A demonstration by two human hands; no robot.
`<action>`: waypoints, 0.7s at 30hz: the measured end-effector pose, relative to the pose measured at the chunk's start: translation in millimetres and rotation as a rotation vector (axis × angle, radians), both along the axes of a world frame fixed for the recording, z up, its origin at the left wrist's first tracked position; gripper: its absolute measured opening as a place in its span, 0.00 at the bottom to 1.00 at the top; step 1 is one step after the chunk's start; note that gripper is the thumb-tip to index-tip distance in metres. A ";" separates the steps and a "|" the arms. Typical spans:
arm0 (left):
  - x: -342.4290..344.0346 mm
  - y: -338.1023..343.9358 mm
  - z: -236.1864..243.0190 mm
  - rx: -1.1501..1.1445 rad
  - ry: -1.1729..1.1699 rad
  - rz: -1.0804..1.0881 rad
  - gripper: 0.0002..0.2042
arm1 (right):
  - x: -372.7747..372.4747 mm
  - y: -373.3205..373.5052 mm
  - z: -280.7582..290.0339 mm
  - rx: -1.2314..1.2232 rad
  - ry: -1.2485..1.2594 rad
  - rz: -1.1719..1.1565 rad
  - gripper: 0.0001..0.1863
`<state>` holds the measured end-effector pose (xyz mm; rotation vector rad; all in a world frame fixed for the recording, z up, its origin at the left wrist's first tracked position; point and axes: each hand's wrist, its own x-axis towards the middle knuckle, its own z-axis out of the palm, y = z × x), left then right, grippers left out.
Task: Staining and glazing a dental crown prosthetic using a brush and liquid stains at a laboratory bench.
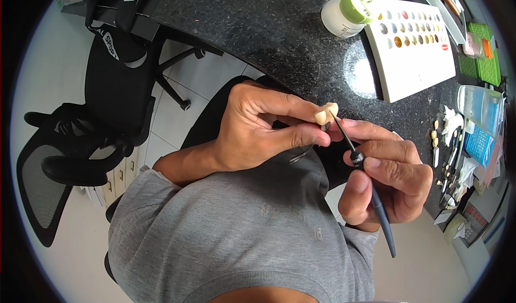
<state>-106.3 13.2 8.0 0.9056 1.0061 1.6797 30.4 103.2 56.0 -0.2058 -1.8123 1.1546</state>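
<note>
My left hand (269, 123) is closed, thumb and forefinger pinching at a small ivory-coloured dental bridge (321, 118), tooth-shaped and held up over my lap. A thin dark metal tool (301, 154) shows below that thumb; how it joins the dental bridge is hidden. My right hand (392, 174) is closed around a slim brush (382, 217) with a dark blue-grey handle and a black collar. The brush's fine tip reaches up to the dental bridge and seems to touch it. Fingers of my right hand come close to those of my left.
On the black speckled table (258, 29) stand a white jar (338, 21) with a green lid and a white palette box (414, 66) with rows of coloured wells. Small tooth pieces and tools (435, 142) lie at the right. A black office chair (107, 88) stands at left.
</note>
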 end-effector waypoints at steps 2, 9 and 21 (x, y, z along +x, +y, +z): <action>0.0 -0.4 -0.2 0.007 0.003 -0.013 0.10 | 1.3 0.6 -0.4 -0.008 0.000 0.023 0.10; 0.2 -1.7 -0.6 -0.013 -0.060 -0.024 0.10 | 9.4 3.8 11.1 0.123 -0.319 0.172 0.12; 0.3 -3.4 1.6 -0.042 -0.045 -0.027 0.10 | 11.3 3.3 10.5 0.117 -0.311 0.189 0.12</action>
